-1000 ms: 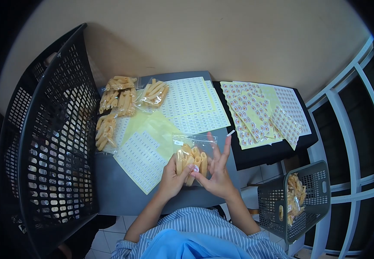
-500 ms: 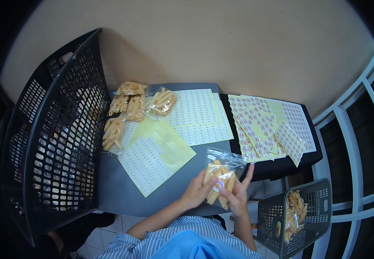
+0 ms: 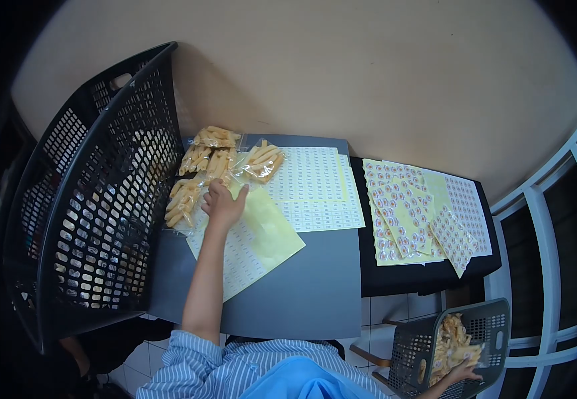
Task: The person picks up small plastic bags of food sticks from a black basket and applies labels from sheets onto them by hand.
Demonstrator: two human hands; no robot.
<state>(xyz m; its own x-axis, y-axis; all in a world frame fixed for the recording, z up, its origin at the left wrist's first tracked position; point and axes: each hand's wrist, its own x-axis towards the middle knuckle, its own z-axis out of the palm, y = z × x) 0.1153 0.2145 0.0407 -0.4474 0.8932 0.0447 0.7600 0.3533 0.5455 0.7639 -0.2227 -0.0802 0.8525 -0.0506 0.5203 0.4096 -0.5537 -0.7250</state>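
My left hand (image 3: 224,201) reaches forward to the pile of clear snack bags (image 3: 202,163) at the far left of the grey table (image 3: 302,292). Its fingers are spread and touch the nearest bag (image 3: 183,203), with the palm over a label sheet (image 3: 235,256). My right hand (image 3: 465,372) is low at the bottom right, inside the small grey basket (image 3: 408,346). It rests against a snack bag (image 3: 463,349) lying on the other bags there. Only its fingers show, so its grip is unclear.
A large black mesh basket (image 3: 102,199) leans against the table's left side. White label sheets (image 3: 315,186) and a yellow backing sheet (image 3: 268,226) cover the table's far half. Sheets of round stickers (image 3: 408,213) lie on a black side table (image 3: 428,279). A white window frame (image 3: 548,219) runs along the right.
Both hands held a snack bag over the table's near edge. Now my right hand has carried it down into the grey basket, and my left hand has stretched out to the bag pile.
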